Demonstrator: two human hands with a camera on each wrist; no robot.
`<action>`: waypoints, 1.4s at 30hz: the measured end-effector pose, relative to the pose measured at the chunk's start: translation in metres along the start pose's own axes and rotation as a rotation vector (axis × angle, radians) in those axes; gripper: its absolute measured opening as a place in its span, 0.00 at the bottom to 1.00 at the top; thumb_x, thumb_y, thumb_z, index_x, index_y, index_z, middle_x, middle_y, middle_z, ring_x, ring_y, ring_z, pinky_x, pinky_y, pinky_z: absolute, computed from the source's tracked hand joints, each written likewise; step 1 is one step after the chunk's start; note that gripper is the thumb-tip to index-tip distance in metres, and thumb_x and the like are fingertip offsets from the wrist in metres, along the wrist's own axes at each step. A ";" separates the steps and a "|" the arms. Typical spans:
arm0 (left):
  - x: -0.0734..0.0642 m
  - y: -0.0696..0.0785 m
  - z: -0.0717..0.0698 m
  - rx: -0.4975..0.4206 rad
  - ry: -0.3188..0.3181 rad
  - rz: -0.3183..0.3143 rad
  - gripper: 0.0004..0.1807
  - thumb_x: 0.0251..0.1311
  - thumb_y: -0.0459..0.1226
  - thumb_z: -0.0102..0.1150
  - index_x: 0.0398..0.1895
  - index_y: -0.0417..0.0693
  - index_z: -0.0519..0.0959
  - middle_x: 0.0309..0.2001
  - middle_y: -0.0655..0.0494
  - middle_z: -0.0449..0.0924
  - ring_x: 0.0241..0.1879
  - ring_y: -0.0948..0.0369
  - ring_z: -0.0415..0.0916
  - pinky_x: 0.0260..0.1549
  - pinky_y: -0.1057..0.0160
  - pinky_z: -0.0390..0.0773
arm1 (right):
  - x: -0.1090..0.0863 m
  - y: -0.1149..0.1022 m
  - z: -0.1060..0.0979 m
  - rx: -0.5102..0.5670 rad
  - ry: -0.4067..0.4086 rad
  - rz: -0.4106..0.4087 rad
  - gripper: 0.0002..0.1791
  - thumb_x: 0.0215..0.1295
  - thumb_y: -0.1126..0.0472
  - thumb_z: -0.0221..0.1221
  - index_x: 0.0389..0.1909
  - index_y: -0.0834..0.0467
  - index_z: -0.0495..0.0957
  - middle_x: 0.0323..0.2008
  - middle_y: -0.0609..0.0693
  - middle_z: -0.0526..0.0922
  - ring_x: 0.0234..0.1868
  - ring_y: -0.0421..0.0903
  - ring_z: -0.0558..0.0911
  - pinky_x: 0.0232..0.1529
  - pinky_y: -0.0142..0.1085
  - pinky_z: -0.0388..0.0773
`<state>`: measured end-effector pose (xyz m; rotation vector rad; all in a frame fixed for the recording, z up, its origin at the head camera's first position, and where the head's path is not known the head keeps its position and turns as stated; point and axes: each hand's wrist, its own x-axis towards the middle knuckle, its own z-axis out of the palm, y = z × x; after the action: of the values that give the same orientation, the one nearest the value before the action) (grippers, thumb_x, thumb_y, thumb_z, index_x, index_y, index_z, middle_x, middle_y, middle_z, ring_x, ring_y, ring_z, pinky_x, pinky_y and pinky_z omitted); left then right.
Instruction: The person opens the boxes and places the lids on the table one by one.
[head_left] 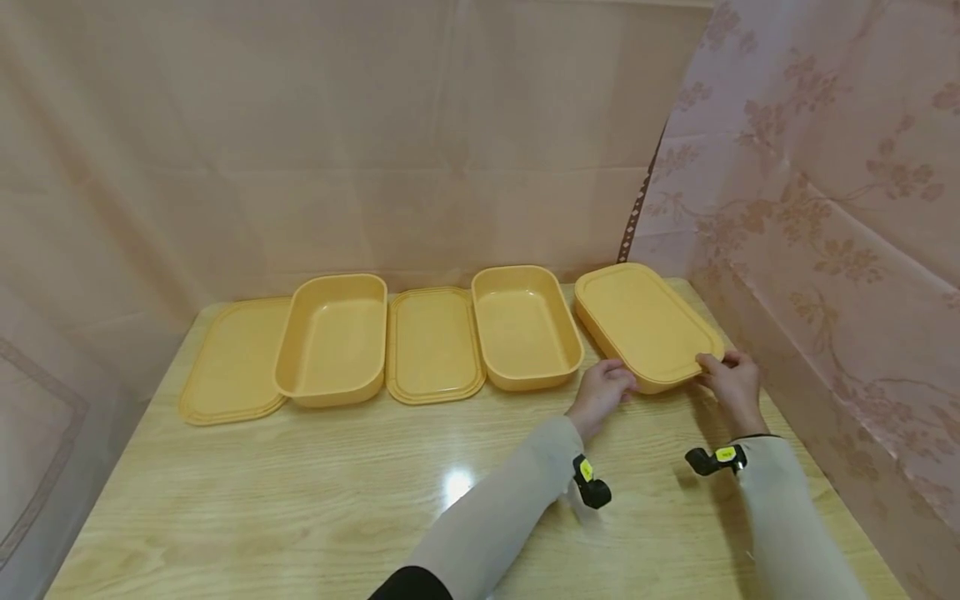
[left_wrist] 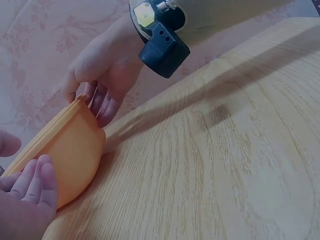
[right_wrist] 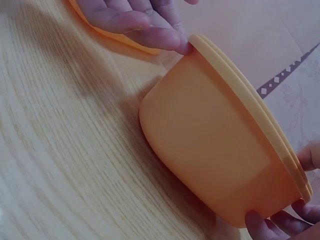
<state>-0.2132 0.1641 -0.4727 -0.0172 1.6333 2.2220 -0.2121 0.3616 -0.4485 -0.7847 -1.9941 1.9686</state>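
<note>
A yellow rectangular food container (head_left: 645,325) with its lid on sits at the right end of the row. My right hand (head_left: 733,385) pinches its front right corner, thumb on top of the lid's edge and fingers beneath the rim, as the left wrist view (left_wrist: 107,75) shows too. At the front left corner, my left hand (head_left: 602,394) touches the container with its fingertips. In the right wrist view these loosely bent fingers (right_wrist: 145,20) lie against the corner just below the lid (right_wrist: 250,110). The lid's rim follows the container's edge along the front.
Left of the lidded container stand an uncovered container (head_left: 525,329), a flat lid (head_left: 437,346), another uncovered container (head_left: 333,337) and a second lid (head_left: 232,362). They line the back of the wooden table (head_left: 300,500). Cloth curtains (head_left: 375,125) hang behind and to the right.
</note>
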 end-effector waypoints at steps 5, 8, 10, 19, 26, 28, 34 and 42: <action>-0.003 0.001 -0.003 0.001 0.007 0.002 0.20 0.63 0.26 0.52 0.59 0.36 0.71 0.42 0.45 0.83 0.35 0.63 0.78 0.51 0.51 0.81 | -0.001 0.002 0.003 -0.030 0.003 0.004 0.11 0.64 0.66 0.58 0.41 0.58 0.65 0.28 0.41 0.71 0.25 0.31 0.77 0.29 0.25 0.81; -0.003 0.000 -0.003 0.014 0.024 0.014 0.20 0.61 0.25 0.53 0.57 0.35 0.71 0.42 0.44 0.83 0.35 0.63 0.79 0.49 0.53 0.82 | -0.003 0.002 0.005 -0.043 0.008 0.002 0.10 0.64 0.66 0.57 0.41 0.58 0.65 0.27 0.41 0.72 0.24 0.31 0.77 0.28 0.25 0.81; -0.003 0.001 -0.004 0.017 0.037 0.015 0.20 0.60 0.25 0.54 0.56 0.34 0.72 0.41 0.44 0.84 0.34 0.63 0.79 0.48 0.54 0.82 | -0.005 0.001 0.006 -0.047 0.010 0.010 0.10 0.64 0.66 0.58 0.41 0.59 0.66 0.27 0.40 0.72 0.24 0.31 0.77 0.28 0.25 0.81; -0.004 0.009 -0.007 0.023 0.038 -0.014 0.16 0.62 0.26 0.55 0.53 0.35 0.74 0.39 0.45 0.84 0.32 0.64 0.79 0.46 0.56 0.83 | -0.010 -0.001 0.007 -0.060 0.002 0.030 0.08 0.64 0.67 0.57 0.40 0.60 0.67 0.27 0.40 0.72 0.24 0.31 0.76 0.28 0.25 0.81; -0.006 0.010 -0.012 0.062 0.040 -0.017 0.16 0.63 0.28 0.55 0.53 0.33 0.74 0.42 0.38 0.84 0.31 0.64 0.79 0.44 0.58 0.83 | -0.013 0.006 0.007 -0.116 -0.013 0.064 0.11 0.65 0.64 0.57 0.42 0.59 0.64 0.35 0.46 0.69 0.25 0.31 0.77 0.33 0.26 0.82; -0.006 0.010 -0.014 0.069 0.038 -0.019 0.16 0.62 0.28 0.56 0.53 0.34 0.75 0.41 0.38 0.84 0.30 0.64 0.78 0.43 0.59 0.83 | -0.014 0.007 0.007 -0.125 -0.010 0.074 0.12 0.65 0.63 0.58 0.42 0.59 0.64 0.38 0.48 0.68 0.26 0.31 0.77 0.33 0.25 0.82; -0.007 0.011 -0.017 0.093 0.039 -0.028 0.15 0.61 0.28 0.57 0.51 0.34 0.77 0.39 0.43 0.85 0.31 0.63 0.82 0.37 0.68 0.81 | -0.019 0.007 0.008 -0.129 -0.008 0.072 0.12 0.66 0.62 0.57 0.43 0.58 0.63 0.39 0.50 0.66 0.25 0.31 0.77 0.33 0.25 0.82; -0.011 0.012 -0.019 0.091 0.049 -0.048 0.14 0.62 0.27 0.56 0.50 0.35 0.77 0.39 0.44 0.86 0.35 0.57 0.85 0.32 0.72 0.79 | -0.028 0.007 0.004 -0.114 -0.016 0.093 0.14 0.65 0.60 0.59 0.44 0.57 0.64 0.40 0.48 0.67 0.28 0.31 0.77 0.35 0.25 0.82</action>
<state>-0.2103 0.1400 -0.4653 -0.0857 1.7398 2.1254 -0.1893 0.3431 -0.4500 -0.9058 -2.1312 1.9303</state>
